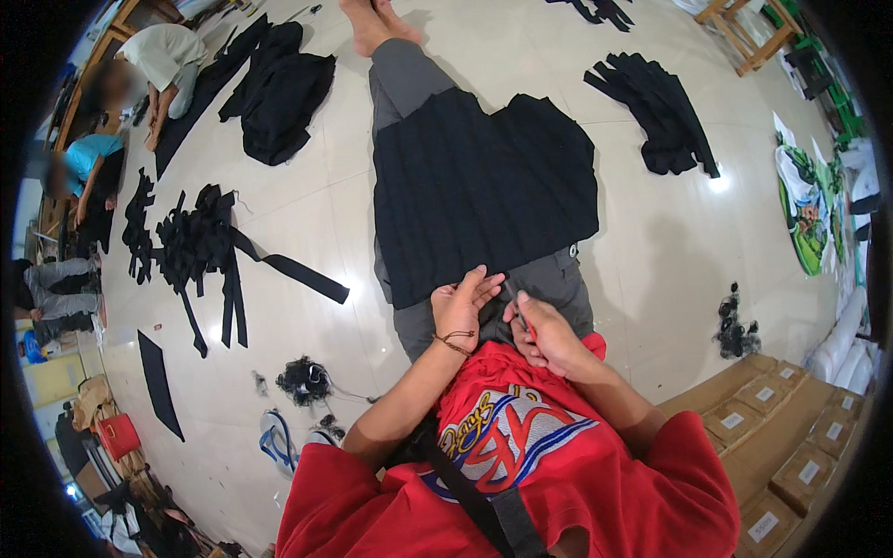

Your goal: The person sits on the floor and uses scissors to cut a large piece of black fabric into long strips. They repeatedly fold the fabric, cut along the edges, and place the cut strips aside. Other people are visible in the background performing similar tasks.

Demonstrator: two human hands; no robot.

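A black cloth [484, 186] with lengthwise seams or folds lies spread over my legs. At its near edge, my left hand [458, 302] has its fingers closed, pinching the cloth's border. Just to the right, my right hand [546, 333] is wrapped around a small slim tool [529, 325] with a red handle. The tool's dark tip points up toward the cloth edge and my left fingertips. My palm and fingers hide much of it, so its exact kind is unclear.
Black fabric strips [197, 232] lie heaped on the tiled floor at left, more strips [656, 112] at right. Thread tangles [302, 379] sit near blue-strapped flip-flops [275, 442]. Cardboard boxes [772, 465] stand at lower right. Another person [167, 60] works over cloth at upper left.
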